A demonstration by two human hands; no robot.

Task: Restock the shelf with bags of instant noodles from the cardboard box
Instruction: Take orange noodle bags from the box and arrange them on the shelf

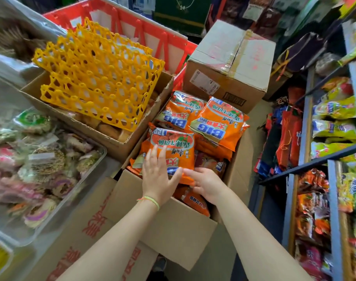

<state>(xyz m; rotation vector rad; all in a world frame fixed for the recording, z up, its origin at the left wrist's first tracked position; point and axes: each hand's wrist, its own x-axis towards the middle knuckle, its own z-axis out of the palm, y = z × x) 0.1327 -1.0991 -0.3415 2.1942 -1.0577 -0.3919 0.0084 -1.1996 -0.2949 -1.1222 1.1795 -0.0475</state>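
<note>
**Lifting the top bag out of the box**

To the left of the fingers sat a tray (96, 157) of wrapped snacks, and beyond them, up and left, a stack of yellow egg trays (98, 78); neither mattered to the grasp.

The left hand (158, 175) lay flat on the near half of the top bag (171, 151), fingers straight and spread, thumb angled toward the bag's near edge. It pressed rather than gripped. The bag itself rested on the heap inside the open box (169, 226), directly under those fingers and reaching beyond their tips.

The right hand (206, 184) sat just right of the left thumb, its fingers tucked under the bag's near edge. How far they curled I could not tell, as the bag hid the tips.

Done well, the step probably wanted the bag sandwiched lightly between upper palm and lower fingers, lifted level so it did not crackle, crush or drag its neighbours (219, 122) beyond the fingertips. The shelf (333, 179) stood well right of both hands.
</note>
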